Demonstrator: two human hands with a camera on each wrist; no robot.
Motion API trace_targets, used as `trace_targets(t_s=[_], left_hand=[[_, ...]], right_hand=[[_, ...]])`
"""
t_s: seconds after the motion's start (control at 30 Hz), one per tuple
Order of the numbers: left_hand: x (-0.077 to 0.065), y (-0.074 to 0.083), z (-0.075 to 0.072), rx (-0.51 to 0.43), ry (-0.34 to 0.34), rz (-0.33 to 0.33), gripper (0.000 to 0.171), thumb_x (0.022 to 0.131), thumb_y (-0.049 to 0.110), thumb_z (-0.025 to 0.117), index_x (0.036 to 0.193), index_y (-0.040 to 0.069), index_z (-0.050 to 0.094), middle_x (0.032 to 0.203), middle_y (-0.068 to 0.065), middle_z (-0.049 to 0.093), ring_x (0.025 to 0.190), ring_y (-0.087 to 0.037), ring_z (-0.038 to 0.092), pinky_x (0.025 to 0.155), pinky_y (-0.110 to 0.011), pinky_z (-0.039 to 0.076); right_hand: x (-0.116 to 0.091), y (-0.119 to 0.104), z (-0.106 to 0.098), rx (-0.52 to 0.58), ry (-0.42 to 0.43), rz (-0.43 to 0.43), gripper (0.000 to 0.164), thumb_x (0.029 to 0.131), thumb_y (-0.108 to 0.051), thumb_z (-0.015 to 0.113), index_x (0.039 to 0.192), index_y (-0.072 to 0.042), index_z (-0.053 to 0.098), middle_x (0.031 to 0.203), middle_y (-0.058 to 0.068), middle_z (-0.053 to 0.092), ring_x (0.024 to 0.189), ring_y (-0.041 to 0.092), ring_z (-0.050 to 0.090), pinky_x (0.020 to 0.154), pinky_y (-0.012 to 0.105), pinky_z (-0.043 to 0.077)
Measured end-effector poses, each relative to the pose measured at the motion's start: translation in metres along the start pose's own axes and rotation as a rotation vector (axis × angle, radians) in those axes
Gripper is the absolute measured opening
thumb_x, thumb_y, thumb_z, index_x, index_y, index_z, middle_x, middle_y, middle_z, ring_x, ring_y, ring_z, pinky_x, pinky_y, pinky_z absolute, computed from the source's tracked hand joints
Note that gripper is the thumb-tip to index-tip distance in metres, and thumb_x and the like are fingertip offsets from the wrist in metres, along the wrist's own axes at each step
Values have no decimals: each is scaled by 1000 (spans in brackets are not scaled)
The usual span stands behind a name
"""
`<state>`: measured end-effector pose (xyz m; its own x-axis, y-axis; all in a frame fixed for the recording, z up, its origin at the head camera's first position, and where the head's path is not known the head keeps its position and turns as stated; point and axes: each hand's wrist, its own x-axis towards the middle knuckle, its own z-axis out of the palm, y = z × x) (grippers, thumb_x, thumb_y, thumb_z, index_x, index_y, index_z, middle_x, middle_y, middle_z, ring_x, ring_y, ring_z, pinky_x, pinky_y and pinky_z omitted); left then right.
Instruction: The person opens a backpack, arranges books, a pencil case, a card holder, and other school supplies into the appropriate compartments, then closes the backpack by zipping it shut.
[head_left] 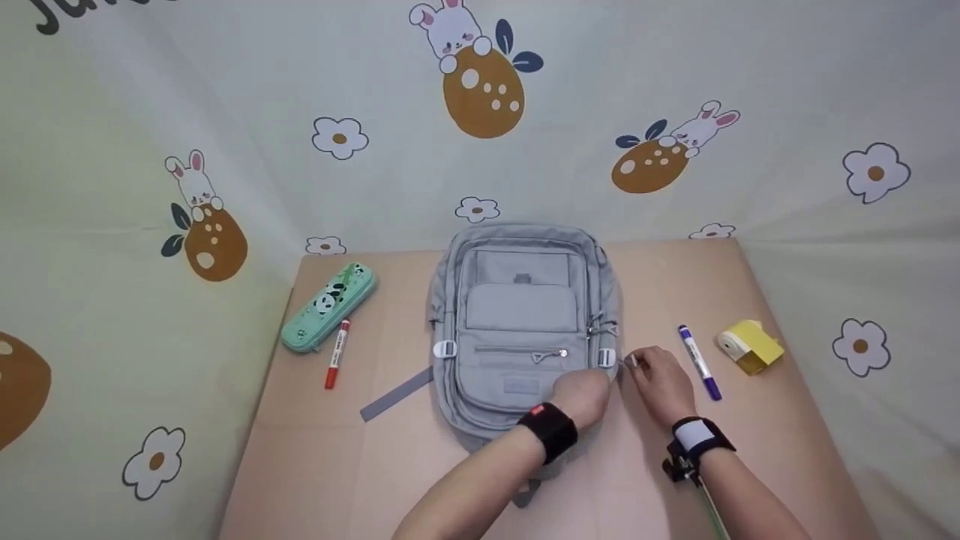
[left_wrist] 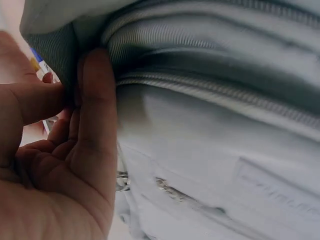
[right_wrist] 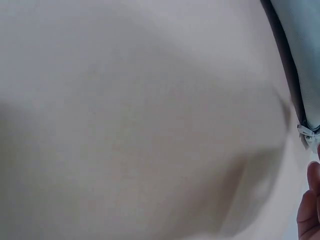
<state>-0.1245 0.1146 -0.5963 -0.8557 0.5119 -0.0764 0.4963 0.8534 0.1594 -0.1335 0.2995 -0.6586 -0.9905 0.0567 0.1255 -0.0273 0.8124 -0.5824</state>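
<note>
A grey backpack (head_left: 525,307) lies on its back with its front pockets facing up. My left hand (head_left: 583,397) reaches over its lower right part. In the left wrist view, the thumb and fingers of that hand (left_wrist: 75,135) pinch the edge of the grey fabric, beside a gaping zipped compartment (left_wrist: 200,65). Just off the bag's right side, near a white buckle (head_left: 607,358), my right hand (head_left: 661,382) pinches a small pale piece (head_left: 628,361), its kind unclear. Only some fingertips (right_wrist: 312,180) of the right hand show in the right wrist view.
On the left of the table lie a green panda pencil case (head_left: 328,309) and a red marker (head_left: 337,354). A blue marker (head_left: 699,362) and a yellow-and-white object (head_left: 751,346) lie to the right. A grey strap (head_left: 396,395) extends from the bag's left side.
</note>
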Motion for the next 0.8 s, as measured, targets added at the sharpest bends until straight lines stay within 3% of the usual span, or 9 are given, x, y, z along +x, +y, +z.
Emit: trace_targets(t_s=[0.2, 0.4, 0.6, 0.8], left_hand=[[-5, -6, 0, -93, -3, 14, 14, 99, 13, 55, 87, 15, 62, 77, 1, 66, 68, -17, 65, 59, -30, 53], [-7, -9, 3, -77, -3, 26, 14, 100, 13, 54, 89, 15, 62, 79, 1, 66, 69, -17, 65, 60, -30, 53], [-8, -7, 5, -35, 2, 46, 14, 101, 15, 55, 89, 17, 62, 79, 3, 65, 70, -15, 65, 60, -29, 53], [-8, -7, 8, -60, 32, 24, 19, 101, 19, 57, 83, 17, 61, 76, 2, 65, 67, -17, 64, 56, -30, 52]], right_hand=[[20, 0, 1, -4, 9, 44, 18, 99, -19, 67, 107, -3, 70, 103, 15, 68, 97, 34, 62, 84, 51, 49], [42, -9, 6, 3, 13, 97, 21, 100, -17, 62, 111, -1, 69, 103, 17, 67, 94, 36, 62, 81, 51, 49], [44, -8, 8, 23, -12, 123, 23, 99, -17, 61, 113, 0, 69, 106, 18, 68, 98, 37, 63, 86, 52, 49], [41, -7, 7, 143, -8, 194, 23, 99, -22, 64, 109, -2, 70, 108, 18, 70, 99, 36, 64, 88, 50, 48]])
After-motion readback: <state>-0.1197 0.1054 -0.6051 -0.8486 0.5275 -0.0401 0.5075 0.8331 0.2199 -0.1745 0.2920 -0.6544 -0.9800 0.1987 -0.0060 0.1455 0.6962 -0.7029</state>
